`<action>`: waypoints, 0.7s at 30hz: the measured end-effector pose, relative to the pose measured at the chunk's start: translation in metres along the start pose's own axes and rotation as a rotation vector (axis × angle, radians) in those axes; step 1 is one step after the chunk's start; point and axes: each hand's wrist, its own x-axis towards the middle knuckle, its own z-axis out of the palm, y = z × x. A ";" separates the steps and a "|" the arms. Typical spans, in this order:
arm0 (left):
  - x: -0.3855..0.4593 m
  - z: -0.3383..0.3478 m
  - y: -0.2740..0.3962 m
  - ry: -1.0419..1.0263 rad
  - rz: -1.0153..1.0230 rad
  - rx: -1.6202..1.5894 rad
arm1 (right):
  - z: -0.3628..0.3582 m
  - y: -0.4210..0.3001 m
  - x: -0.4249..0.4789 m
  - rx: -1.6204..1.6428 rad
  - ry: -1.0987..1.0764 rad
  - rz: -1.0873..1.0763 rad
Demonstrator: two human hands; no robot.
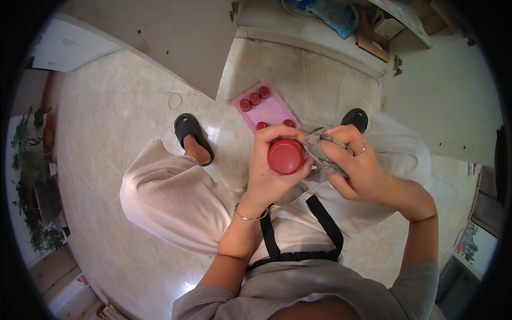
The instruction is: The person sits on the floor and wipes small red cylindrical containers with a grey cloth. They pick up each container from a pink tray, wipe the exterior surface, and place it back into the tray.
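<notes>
My left hand is wrapped around a red round container, whose smooth flat end faces up. Close beside it on the right, my right hand grips a crumpled grey patterned cloth, which reaches the container's side near my left fingertips. Beyond the hands, a pink plastic tray lies on the floor. Several small dark-red round containers stand in it, three in a row at the far left side and others at the near edge, partly behind my left hand.
An open cabinet door juts in at upper left; another stands at right. The cabinet shelf holds a blue plastic bag and a cardboard box. A thin loop lies on the tiles near my slippered foot. Plants stand far left.
</notes>
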 end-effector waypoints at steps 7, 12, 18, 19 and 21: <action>-0.002 -0.006 0.009 -0.284 -0.143 0.156 | -0.013 -0.001 0.011 0.205 -0.138 0.063; -0.005 -0.009 0.003 -0.356 -0.105 0.051 | -0.010 0.001 0.012 0.357 -0.141 0.135; -0.007 -0.005 0.002 -0.304 -0.140 -0.055 | -0.012 0.005 0.015 0.071 -0.112 -0.090; -0.006 -0.005 0.003 -0.300 -0.113 -0.038 | -0.013 0.004 0.016 0.034 -0.119 -0.102; -0.004 -0.005 0.005 -0.291 -0.082 -0.001 | -0.015 0.002 0.018 -0.041 -0.132 -0.125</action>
